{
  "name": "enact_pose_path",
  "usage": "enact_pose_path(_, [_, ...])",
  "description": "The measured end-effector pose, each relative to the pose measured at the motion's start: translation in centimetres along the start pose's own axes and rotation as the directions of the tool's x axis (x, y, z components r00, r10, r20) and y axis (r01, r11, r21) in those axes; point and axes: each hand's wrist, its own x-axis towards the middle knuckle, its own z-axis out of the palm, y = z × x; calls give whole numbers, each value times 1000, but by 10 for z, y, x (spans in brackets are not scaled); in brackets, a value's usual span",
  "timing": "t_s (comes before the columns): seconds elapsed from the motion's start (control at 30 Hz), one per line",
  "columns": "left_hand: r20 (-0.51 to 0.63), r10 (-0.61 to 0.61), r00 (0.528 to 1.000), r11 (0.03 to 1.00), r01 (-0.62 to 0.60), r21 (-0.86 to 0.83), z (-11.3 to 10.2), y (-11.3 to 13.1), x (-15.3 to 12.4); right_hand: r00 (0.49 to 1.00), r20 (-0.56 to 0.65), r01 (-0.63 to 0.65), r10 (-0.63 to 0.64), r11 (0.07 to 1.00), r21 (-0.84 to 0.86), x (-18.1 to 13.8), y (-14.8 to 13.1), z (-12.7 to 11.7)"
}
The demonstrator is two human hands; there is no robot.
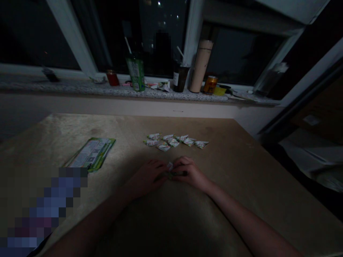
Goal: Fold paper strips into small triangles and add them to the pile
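My left hand (152, 173) and my right hand (189, 171) meet over the table in front of me. Between their fingertips is a small white-and-green packet (170, 166), mostly covered by the fingers. Both hands are closed on it, one from each side. Just beyond lie several small packets (173, 142) of similar white and green colouring, grouped in loose rows. A larger flat green-and-white printed bag (93, 153) rests to the left of my left hand, apart from it.
The tan table (241, 171) ends at a wall below a stone windowsill (160, 93). On the sill stand a green cup (136, 73) with a straw, a dark cup (180, 77), a pink tumbler (200, 66), a gold can (210, 85) and a red jar (112, 77). A pixelated patch covers the lower left.
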Motion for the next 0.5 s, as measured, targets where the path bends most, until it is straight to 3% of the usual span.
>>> enact_pose_path(0.3, [60, 93, 994, 990, -98, 101, -1, -8, 2, 999, 24, 31, -34, 996, 85, 4, -2, -1])
enact_pose_path(0.5, [54, 95, 994, 989, -100, 106, 3, -12, 4, 1000, 24, 7, -11, 985, 171, 4, 0, -3])
